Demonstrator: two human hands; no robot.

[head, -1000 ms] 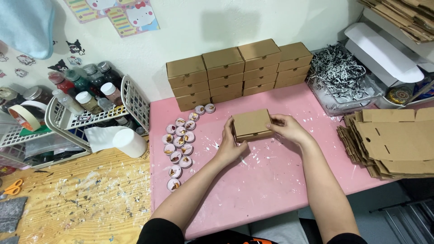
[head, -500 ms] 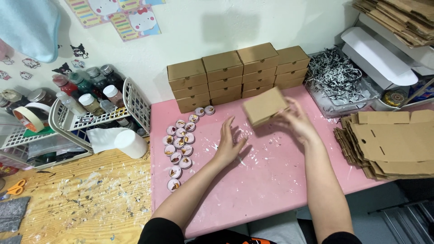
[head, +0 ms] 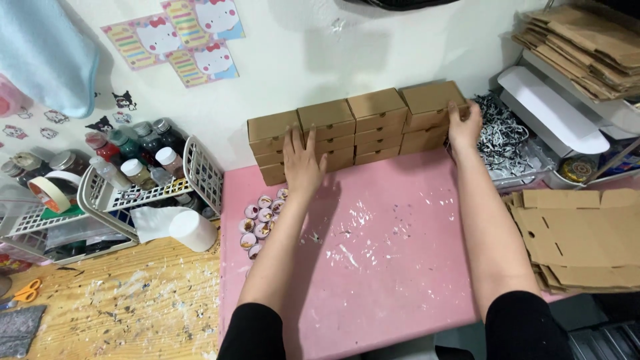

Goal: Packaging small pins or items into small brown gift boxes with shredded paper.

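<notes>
Pink surface, scuffed and flecked with white paint, is sitting against a white wall with cartoon stickers. Since a second ago the small kraft box has gone from both hands at mid-surface up onto the stacked boxes; it is now lying as the top box of the rightmost column, so the row is reading four columns wide and level. Right hand is pressing that column's right side, fingers curled over the top box's edge, grip closed lightly on it. Left hand is lying flat, fingers spread, against the front of the left columns, grip apart, holding nothing.

Boxes are matte brown corrugated card, squat and rectangular with tuck lids. Flat unfolded blanks of the same card are piling at the right edge. Small round capsules, glossy, pink and brown, are clustering near the left forearm. White plastic lattice basket is holding paint bottles; a tray of shredded black-and-white paper is sitting just beside the right hand.
</notes>
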